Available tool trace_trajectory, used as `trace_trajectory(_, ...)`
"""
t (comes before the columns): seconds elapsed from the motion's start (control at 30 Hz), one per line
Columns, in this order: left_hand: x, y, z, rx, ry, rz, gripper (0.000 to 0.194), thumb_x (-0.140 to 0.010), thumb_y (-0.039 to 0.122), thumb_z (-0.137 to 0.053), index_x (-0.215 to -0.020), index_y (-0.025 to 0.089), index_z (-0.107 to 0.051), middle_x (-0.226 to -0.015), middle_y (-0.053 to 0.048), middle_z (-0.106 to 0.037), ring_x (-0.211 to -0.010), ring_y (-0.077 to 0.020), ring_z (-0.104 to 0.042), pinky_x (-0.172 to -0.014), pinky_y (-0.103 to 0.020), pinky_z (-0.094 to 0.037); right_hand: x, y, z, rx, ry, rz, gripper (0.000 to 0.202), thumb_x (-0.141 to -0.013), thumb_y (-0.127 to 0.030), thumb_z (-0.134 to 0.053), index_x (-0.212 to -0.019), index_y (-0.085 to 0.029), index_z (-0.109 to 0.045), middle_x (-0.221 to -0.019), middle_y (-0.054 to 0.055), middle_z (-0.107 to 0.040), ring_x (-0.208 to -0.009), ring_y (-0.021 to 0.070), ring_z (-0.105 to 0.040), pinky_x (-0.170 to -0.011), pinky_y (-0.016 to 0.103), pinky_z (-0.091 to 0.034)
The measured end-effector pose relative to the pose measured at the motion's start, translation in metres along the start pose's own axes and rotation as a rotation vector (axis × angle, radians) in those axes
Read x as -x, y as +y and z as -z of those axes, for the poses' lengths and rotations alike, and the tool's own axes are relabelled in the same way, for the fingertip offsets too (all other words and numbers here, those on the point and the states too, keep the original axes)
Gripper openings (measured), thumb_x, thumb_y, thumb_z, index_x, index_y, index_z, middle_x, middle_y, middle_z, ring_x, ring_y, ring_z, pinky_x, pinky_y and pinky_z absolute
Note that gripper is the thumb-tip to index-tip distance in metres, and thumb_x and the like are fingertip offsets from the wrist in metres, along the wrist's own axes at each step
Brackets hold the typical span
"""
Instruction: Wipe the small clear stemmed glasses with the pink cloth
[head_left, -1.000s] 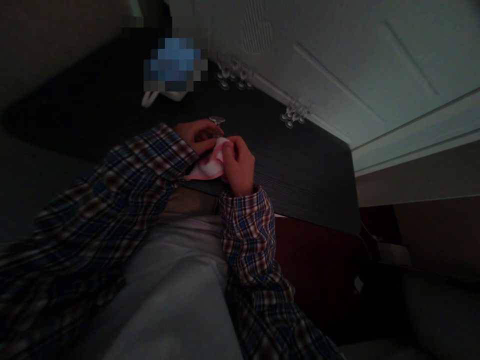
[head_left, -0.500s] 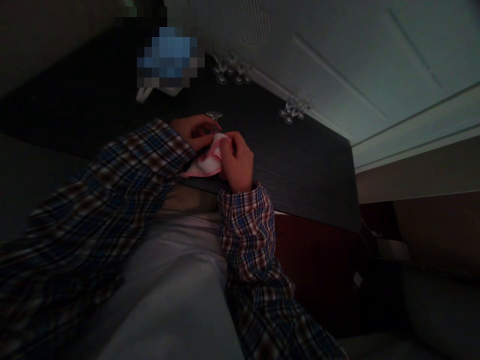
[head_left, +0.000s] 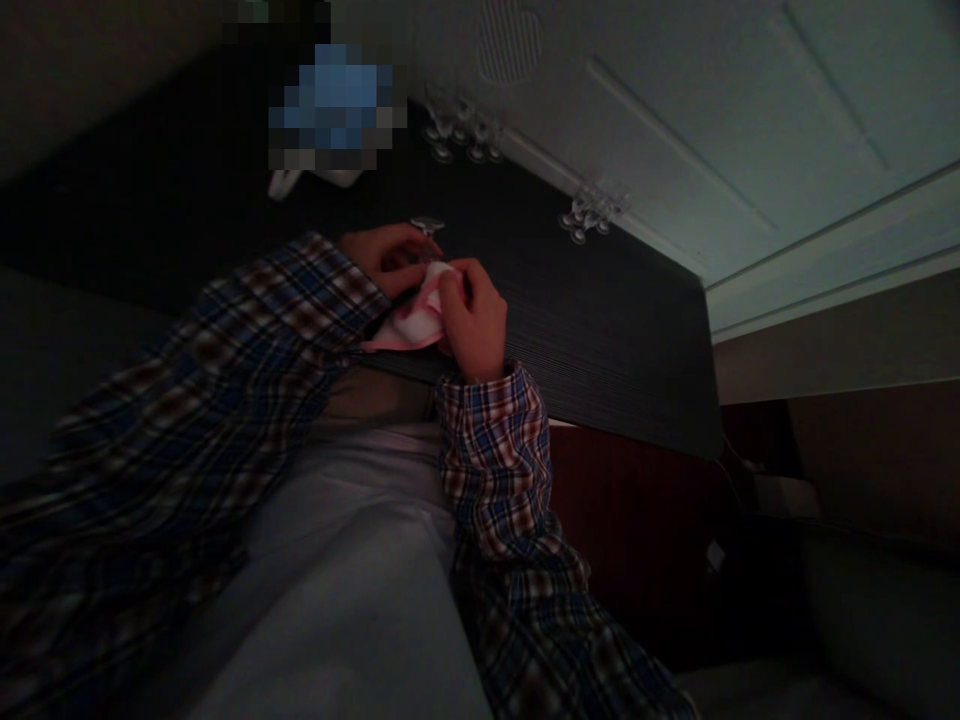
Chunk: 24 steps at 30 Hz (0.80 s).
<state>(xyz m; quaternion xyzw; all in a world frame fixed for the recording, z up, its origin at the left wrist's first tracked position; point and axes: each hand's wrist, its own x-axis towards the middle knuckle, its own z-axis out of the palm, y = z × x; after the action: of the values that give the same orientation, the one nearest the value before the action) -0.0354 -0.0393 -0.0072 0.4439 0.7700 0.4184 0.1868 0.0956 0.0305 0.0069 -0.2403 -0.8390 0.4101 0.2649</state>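
Over the dark bench (head_left: 615, 350), gripping a stemmed glass (head_left: 427, 225) in curled left hand (head_left: 384, 250), seemingly against slipping, while pinching pink-and-white cloth (head_left: 420, 320) in closed right hand (head_left: 482, 318).

Pink-and-white cloth (head_left: 421, 318), blue-brown-white plaid sleeves (head_left: 495, 460), black tabletop (head_left: 607, 340)

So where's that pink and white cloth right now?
In the head view, the pink and white cloth is just left of centre, between the left hand and the right hand, by the dark table's near edge.
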Motion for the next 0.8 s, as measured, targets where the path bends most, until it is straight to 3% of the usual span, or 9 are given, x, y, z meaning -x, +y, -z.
trace_trajectory(0.43,0.0026,0.0055,0.0005,0.004,0.025,-0.004,0.035,-0.071,0.027,-0.052,-0.105,0.018,-0.055,-0.100,-0.001,-0.060,-0.075,-0.0116,-0.053,-0.067,-0.024,-0.044,0.0006,-0.0017,0.0006,0.065,0.023,0.020,0.024,-0.084,-0.037,-0.031,-0.085,-0.020,-0.048,-0.074,-0.001,-0.052,-0.072,0.0105,-0.052,-0.069,0.025,-0.041)
trace_trajectory(0.8,0.0050,0.0090,0.0000,0.043,0.032,0.001,0.035,-0.071,0.029,-0.053,-0.104,0.017,-0.055,-0.096,-0.002,-0.060,-0.072,-0.0101,-0.053,-0.063,-0.021,-0.043,-0.0004,0.0006,0.0000,0.028,-0.007,0.006,0.028,-0.085,-0.039,-0.030,-0.089,-0.019,-0.049,-0.077,0.000,-0.052,-0.078,0.0116,-0.052,-0.078,0.029,-0.041)
